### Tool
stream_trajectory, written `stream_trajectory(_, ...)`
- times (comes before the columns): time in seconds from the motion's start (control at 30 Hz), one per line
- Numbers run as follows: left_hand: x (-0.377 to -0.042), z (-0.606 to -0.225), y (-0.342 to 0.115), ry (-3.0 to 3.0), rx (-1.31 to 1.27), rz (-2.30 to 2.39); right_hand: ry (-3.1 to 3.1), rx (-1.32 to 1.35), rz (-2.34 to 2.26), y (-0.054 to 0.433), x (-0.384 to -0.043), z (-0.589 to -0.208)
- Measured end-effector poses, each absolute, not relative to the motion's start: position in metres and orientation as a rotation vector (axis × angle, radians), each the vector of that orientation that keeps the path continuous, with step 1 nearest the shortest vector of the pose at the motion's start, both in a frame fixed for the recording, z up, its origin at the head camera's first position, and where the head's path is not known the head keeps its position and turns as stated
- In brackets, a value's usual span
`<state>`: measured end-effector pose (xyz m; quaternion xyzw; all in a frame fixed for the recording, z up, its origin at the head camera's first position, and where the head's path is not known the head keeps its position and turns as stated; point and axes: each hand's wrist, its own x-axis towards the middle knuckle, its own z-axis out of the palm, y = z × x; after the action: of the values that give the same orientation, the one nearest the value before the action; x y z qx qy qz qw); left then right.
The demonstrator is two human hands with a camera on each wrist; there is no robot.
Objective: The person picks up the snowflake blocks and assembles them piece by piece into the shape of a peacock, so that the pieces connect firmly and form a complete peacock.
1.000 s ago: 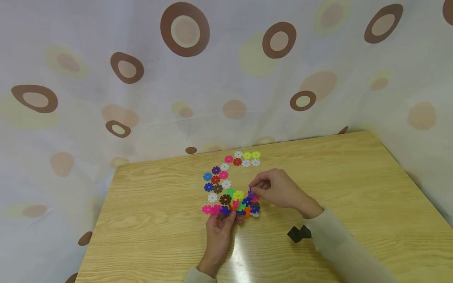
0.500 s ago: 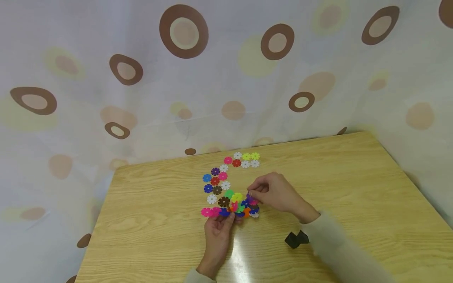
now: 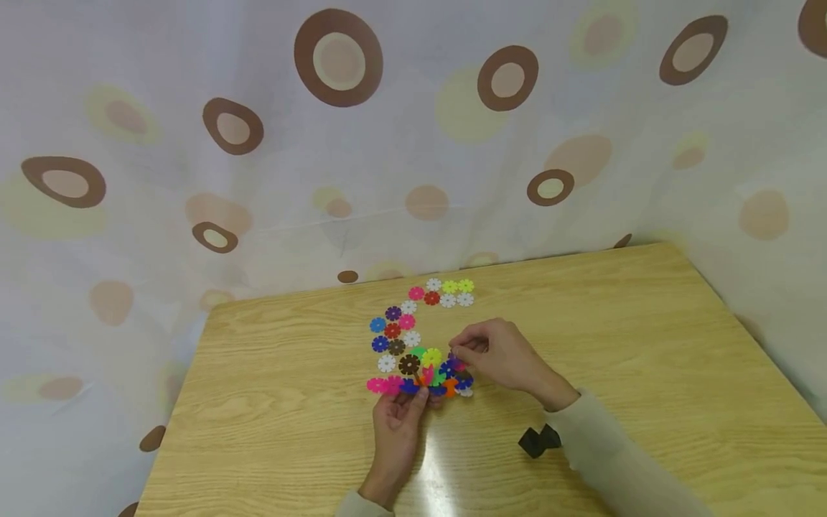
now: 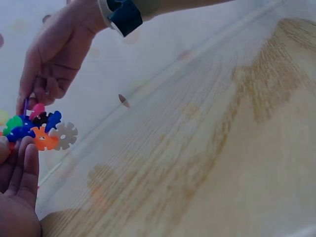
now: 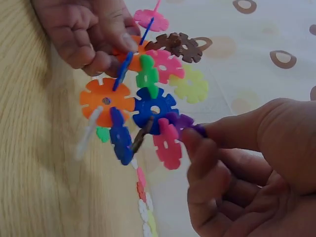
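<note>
My left hand [image 3: 395, 427] holds a cluster of slotted plastic flower discs from below, thumb on its near side. In the right wrist view the cluster includes an orange disc [image 5: 91, 101], a blue disc [image 5: 144, 106], a yellow disc [image 5: 192, 89] and a brown disc [image 5: 190, 47], joined at angles. My right hand [image 3: 510, 355] pinches a purple disc [image 5: 183, 121] between thumb and index finger at the cluster's right side. The purple disc sits against the blue disc, beside a pink disc [image 5: 168, 148]; fingertips partly cover it.
Behind the cluster, several flat discs lie in a curved double row on the wooden table [image 3: 271, 416], from a white disc [image 3: 386, 363] to a yellow disc [image 3: 466, 286]. A patterned curtain [image 3: 388, 143] hangs at the back. A black angular piece [image 3: 533, 442] shows beside the right sleeve.
My right hand has come slightly down and toward the cluster, still pinching the purple disc. My left hand keeps its hold; the cluster tilts slightly. The row of discs stays in place.
</note>
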<state>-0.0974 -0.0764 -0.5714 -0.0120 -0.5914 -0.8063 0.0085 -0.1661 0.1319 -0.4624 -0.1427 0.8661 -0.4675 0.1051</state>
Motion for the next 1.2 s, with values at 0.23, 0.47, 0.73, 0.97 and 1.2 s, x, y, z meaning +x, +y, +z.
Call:
stream_trajectory(0.23,-0.098,-0.571,-0.074,-1.743,0.033,-2.66,2.658,-0.321,-1.503,0.136,-0.164,-0.48)
stream_trajectory(0.47,-0.099,-0.574,-0.079,-1.619,0.096,-2.806,2.42,-0.309,-1.595,0.148,-0.154,-0.505)
stream_trajectory(0.73,-0.099,-0.573,-0.081,-1.553,0.053,-2.849,2.196,-0.437,-1.592,0.135,-0.144,-0.524)
stream_trajectory(0.97,-0.099,-0.572,-0.079,-1.597,0.011,-2.82,2.252,-0.383,-1.659,0.123,-0.14,-0.525)
stream_trajectory(1.2,-0.1,-0.57,-0.08,-1.655,0.023,-2.773,2.261,-0.361,-1.646,0.121,-0.139,-0.526)
